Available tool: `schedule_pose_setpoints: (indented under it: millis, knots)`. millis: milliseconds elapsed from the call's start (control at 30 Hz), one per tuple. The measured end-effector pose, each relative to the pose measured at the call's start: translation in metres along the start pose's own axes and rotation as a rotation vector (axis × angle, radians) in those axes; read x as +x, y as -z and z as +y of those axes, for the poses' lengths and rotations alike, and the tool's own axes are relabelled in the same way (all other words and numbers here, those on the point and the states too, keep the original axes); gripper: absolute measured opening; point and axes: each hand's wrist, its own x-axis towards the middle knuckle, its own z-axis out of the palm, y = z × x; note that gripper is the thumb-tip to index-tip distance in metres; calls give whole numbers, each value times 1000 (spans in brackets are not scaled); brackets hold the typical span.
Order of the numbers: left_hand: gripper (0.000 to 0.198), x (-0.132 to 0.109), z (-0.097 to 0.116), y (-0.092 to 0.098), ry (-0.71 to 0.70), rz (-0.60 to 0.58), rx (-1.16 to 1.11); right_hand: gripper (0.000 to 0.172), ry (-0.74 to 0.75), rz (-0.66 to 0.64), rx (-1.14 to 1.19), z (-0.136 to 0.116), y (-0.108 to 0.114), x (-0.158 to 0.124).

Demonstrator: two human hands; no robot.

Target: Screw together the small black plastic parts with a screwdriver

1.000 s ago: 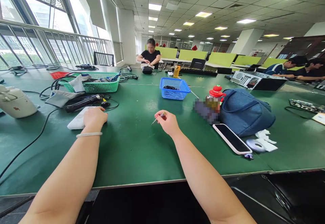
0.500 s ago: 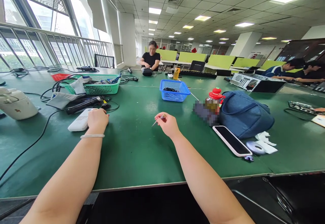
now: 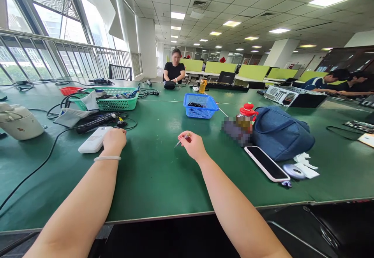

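The table [image 3: 152, 172] was a flat dark green. At centre frame, the small tool [image 3: 181, 141] pinched in the right hand [image 3: 193, 145] showed a reddish handle and a silver tip. Left of centre lay a white device [image 3: 92, 140], with a pale white bracelet [image 3: 107, 158] below it and black cables [image 3: 43, 158] trailing to the lower left. A cream-white pot [image 3: 19, 122] sat at the left edge. Above it were a green lattice basket [image 3: 112, 103] and a red tray [image 3: 69, 90]. A blue lattice basket [image 3: 200, 110] stood at upper centre. To the right were a denim-blue bag [image 3: 282, 133], a red-capped bottle [image 3: 247, 110] and a black-screened phone [image 3: 266, 163] in a white case. Lime-green partitions [image 3: 254, 70] lined the background.
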Motion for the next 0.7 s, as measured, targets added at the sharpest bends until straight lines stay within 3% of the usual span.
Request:
schedule_pose_setpoints:
  millis: [267, 500, 700]
  knots:
    - [53, 5, -6, -11, 11, -69, -15, 17, -3, -4, 7, 0, 0, 0]
    - [52, 1, -3, -5, 15, 36, -26, 17, -5, -1, 4, -1, 0, -1]
    - [44, 0, -4, 5, 86, -93, -23, 17, -5, 1, 5, -3, 1, 0]
